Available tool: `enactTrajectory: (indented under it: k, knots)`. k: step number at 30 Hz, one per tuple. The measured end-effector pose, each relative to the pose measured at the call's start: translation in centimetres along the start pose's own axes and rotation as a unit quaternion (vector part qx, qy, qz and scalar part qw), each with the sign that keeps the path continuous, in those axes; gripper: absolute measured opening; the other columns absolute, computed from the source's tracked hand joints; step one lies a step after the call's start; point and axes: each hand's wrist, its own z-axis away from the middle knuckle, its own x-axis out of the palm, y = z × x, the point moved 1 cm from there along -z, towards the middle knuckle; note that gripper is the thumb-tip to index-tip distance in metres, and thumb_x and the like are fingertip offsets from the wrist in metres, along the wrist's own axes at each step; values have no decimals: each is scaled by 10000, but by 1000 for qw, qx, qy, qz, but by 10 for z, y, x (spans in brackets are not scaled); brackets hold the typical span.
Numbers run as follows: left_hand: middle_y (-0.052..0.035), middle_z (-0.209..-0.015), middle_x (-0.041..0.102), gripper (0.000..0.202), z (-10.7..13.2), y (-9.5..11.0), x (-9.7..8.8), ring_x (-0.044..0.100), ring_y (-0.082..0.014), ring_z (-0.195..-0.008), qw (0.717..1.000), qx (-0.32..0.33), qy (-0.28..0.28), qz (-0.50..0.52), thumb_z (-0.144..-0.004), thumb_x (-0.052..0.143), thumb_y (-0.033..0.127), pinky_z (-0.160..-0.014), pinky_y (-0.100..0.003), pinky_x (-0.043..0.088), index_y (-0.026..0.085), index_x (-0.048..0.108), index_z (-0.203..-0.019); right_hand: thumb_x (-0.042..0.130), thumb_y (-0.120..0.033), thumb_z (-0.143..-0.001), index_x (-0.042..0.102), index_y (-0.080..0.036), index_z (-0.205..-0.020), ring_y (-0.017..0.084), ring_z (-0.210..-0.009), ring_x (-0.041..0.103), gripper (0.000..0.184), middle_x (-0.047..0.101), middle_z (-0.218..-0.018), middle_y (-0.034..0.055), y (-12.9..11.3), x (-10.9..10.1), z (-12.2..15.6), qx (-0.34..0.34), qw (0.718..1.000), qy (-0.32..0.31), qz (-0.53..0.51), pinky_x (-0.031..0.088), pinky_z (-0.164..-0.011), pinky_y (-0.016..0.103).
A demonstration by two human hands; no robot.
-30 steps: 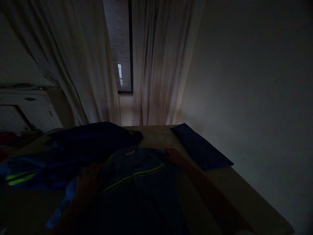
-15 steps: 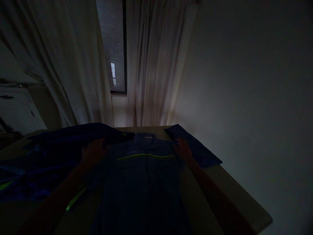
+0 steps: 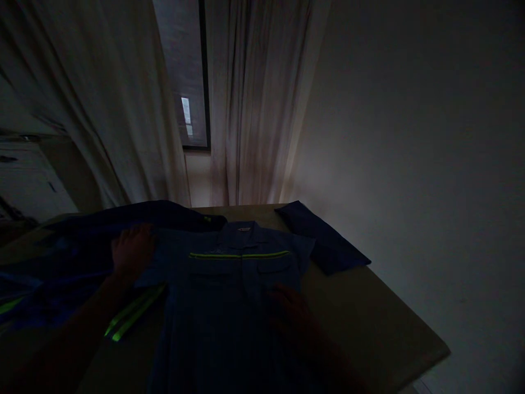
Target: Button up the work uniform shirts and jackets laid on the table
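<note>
A dark blue work jacket (image 3: pixel 217 317) lies front up on the table, its collar away from me and a yellow-green stripe across the chest. My left hand (image 3: pixel 132 249) is at the sleeve on the left, fingers curled over its fabric. Near the lower front, on the right, my right hand (image 3: pixel 289 303) rests over the jacket with fingers stretched out. It is very dim there, and the forearm fades into shadow. Two bright yellow-green bands (image 3: pixel 135 312) show below the left sleeve.
More dark blue clothing (image 3: pixel 74 262) is heaped on the left. A flat dark blue folded piece (image 3: pixel 324 238) lies at the back right of the table (image 3: pixel 369 323). Curtains (image 3: pixel 254 109) and a window stand behind; a pale wall (image 3: pixel 410 164) runs along the right.
My left hand has moved left from the shoulder, and the sleeve there is spread out more. My right hand has left the other shoulder and come down toward me onto the jacket front.
</note>
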Motion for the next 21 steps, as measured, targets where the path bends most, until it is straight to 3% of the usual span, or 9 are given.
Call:
enactTrajectory:
  k: [2,4,6,9,11,13,15,21]
  knots:
    - [-195,-1287,653,493,22,14,7,576,-407,-1243,997,78,16,10,-1031,250,305,-1009,-573,465,98,586,-1326,538,-533,-986,536,-279,-1456,306,-1419,433,534,466,-1554,94,4,-1,9,23,999,44,5,363,-1179,510]
    - [-128,-1238,714,438,67,30,27,648,-323,-1175,979,183,-48,78,-1005,358,364,-1029,-478,504,182,677,-1244,517,-534,-997,501,-293,-1486,297,-1429,427,545,438,-1576,84,9,2,22,38,997,64,7,380,-1176,491]
    - [-82,-1228,735,428,125,40,51,703,-292,-1082,964,212,-100,124,-965,466,509,-970,-437,566,265,718,-1211,537,-542,-985,440,-326,-1528,301,-1452,399,592,369,-1622,62,15,8,37,37,998,51,21,385,-1176,488]
    - [-84,-1500,547,652,198,41,78,591,-370,-1284,955,253,-110,109,-870,592,634,-1023,-529,537,345,540,-1452,578,-516,-970,348,-360,-1572,319,-1472,370,663,283,-1660,46,24,23,47,14,998,20,61,374,-1180,507]
    - [-86,-1589,420,716,220,35,87,506,-394,-1369,955,262,-110,91,-871,610,609,-1057,-565,499,380,422,-1522,569,-480,-980,296,-354,-1592,320,-1480,357,682,245,-1670,50,28,31,42,-5,996,16,90,371,-1180,513]
    - [-79,-1627,346,720,218,30,91,441,-394,-1420,955,266,-105,81,-893,594,599,-1096,-578,453,401,360,-1545,551,-452,-991,270,-334,-1602,318,-1486,347,684,230,-1672,62,31,35,28,-19,993,26,118,380,-1173,518]
    - [-74,-1641,320,715,201,29,95,410,-390,-1440,955,269,-98,80,-906,569,624,-1119,-578,422,405,346,-1549,537,-431,-996,290,-299,-1600,321,-1484,349,665,252,-1663,87,33,35,7,-29,989,38,140,385,-1167,533]
    - [-128,-1586,427,672,137,49,108,451,-394,-1400,954,263,-115,87,-951,483,645,-1133,-606,368,319,415,-1535,544,-345,-981,427,-177,-1539,320,-1458,396,594,391,-1592,168,41,23,-68,-51,983,57,166,377,-1172,531]
